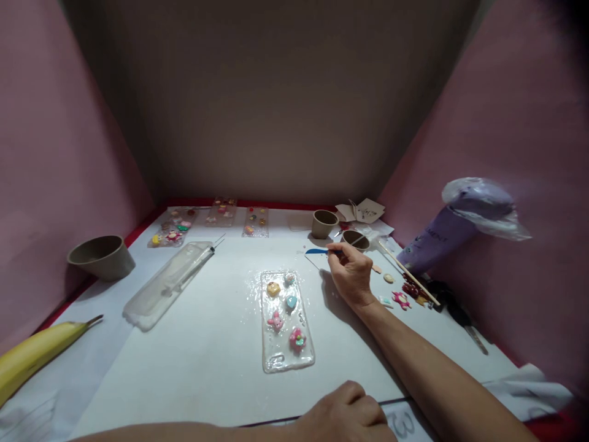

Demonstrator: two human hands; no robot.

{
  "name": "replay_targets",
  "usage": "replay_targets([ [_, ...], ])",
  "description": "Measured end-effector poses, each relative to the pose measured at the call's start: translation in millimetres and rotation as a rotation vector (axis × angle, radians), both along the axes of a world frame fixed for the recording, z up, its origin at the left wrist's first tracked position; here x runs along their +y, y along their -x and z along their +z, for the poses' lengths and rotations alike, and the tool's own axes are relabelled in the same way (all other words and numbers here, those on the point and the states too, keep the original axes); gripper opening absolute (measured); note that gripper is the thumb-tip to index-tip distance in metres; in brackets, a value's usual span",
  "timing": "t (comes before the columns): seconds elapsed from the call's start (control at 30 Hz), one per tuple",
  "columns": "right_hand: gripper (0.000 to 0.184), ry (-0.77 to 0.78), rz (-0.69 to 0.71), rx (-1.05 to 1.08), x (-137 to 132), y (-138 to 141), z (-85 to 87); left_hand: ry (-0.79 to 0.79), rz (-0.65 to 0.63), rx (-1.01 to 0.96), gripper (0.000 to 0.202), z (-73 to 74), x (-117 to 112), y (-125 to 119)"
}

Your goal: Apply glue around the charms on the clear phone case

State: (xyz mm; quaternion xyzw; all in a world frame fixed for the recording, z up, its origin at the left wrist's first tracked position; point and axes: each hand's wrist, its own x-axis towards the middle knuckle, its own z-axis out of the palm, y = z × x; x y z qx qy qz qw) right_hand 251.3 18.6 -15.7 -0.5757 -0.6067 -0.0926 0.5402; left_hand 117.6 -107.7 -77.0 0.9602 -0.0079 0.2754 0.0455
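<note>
A clear phone case (pixel 275 342) lies in the middle of the white work surface, glossy and wet-looking. Stuck on it are several charms, among them a pink rabbit (pixel 275 321), a blue heart (pixel 291 302) and a pink flower (pixel 297 339). My right hand (pixel 352 273) pinches a blue plastic knife (pixel 315 251), its blade pointing left, beyond the case's upper right and apart from it. Near that hand stands a small brown cup (pixel 356 239). My left hand (pixel 346 416) rests at the near edge, fingers curled under; their inside is hidden.
Decorated cases (pixel 256 222) line the back. At left are a brown pot (pixel 102 258), a banana (pixel 43 356) and a clear plastic tray (pixel 168 285) with a thin syringe-like tool. Another cup (pixel 324 224), loose charms (pixel 402 299), a stick (pixel 409 274) and a purple bag (pixel 437 236) occupy the right.
</note>
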Motion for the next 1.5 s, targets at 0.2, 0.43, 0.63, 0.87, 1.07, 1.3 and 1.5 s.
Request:
replay_targets([
  [0.2, 0.017, 0.01, -0.004, 0.005, 0.1, 0.0, -0.6, 0.002, -0.007, 0.031, 0.025, -1.3, -1.0, 0.0],
  [0.43, 0.016, 0.016, -0.002, 0.031, 0.5, -0.2, -0.8, 0.021, -0.008, -0.014, 0.028, -1.9, -0.8, 0.5],
  [0.63, 0.017, 0.027, 0.001, 0.022, 1.2, -1.0, -1.6, 0.03, 0.007, 0.039, 0.026, -0.7, -1.4, 0.1],
  [0.87, 0.017, 0.021, -0.007, 0.028, 0.8, -1.0, -1.2, 0.022, 0.002, 0.002, 0.025, 0.5, -1.2, 0.8],
  [1.07, 0.017, 0.016, 0.0, 0.058, 0.5, -0.5, -0.5, 0.019, 0.006, -0.043, 0.028, -2.1, -1.2, 0.1],
  [1.3, 0.013, 0.049, 0.088, 0.251, 0.8, 0.5, 0.1, 0.015, 0.012, -0.064, 0.027, -4.4, -1.7, 1.3],
  [1.5, 0.013, 0.071, 0.382, 0.617, 3.4, 2.1, 2.2, -0.001, 0.021, -0.163, 0.031, -6.2, -0.9, 0.8],
])
